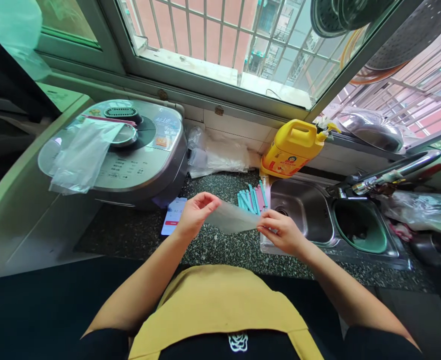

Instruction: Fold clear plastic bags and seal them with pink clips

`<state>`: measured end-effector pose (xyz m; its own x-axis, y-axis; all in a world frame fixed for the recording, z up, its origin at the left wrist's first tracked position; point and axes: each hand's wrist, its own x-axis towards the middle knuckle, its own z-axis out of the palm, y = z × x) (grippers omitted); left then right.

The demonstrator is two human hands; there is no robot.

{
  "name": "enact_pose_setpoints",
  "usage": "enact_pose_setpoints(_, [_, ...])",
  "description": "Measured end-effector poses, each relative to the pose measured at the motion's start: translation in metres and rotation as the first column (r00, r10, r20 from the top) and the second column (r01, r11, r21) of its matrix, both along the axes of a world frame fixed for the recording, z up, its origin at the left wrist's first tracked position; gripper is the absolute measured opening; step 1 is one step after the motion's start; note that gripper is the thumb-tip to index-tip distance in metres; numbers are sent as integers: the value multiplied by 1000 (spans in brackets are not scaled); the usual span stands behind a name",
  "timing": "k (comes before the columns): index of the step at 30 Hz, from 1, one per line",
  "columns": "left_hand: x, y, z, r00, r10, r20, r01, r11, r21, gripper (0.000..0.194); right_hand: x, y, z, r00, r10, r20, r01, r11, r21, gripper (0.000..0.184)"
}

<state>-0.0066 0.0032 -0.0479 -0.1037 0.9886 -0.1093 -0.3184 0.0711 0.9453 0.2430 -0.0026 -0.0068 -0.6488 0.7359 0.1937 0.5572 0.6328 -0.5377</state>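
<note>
Between my two hands a translucent plastic bag (232,218) is stretched above the speckled countertop. My left hand (197,212) pinches its left end, thumb against fingers. At the other end my right hand (279,229) grips the bag's edge with closed fingertips. Just behind the bag lie several blue and pink strips (251,198), partly hidden by it; they look like bag-sealing clips. A phone (173,216) with a lit screen rests on the counter beside my left hand. Another clear plastic bag (83,155) and a pink strip (110,120) lie on the rice cooker (145,172).
A pile of clear bags (220,155) sits against the tiled wall. A yellow jug with a pump (290,150) stands behind the steel sink (306,210). A green basin (378,240) sits in the sink's right side, below the faucet (389,180). Barred windows rise behind.
</note>
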Motion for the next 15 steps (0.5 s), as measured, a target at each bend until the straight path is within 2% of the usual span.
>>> enact_pose_setpoints(4, [3,-7,8,998,-33,54,34,999,-19,29,3,4,1,998,-17,-58,20,998,53,13])
enact_pose_setpoints(12, [9,-19,12,997,-37,-67,43,995,93,19,13,11,9,999,-37,35,32,993,112,6])
enact_pose_setpoints(15, [12,-23,16,994,-47,-103,58,992,110,17,8,12,15,996,-61,-63,68,992,103,24])
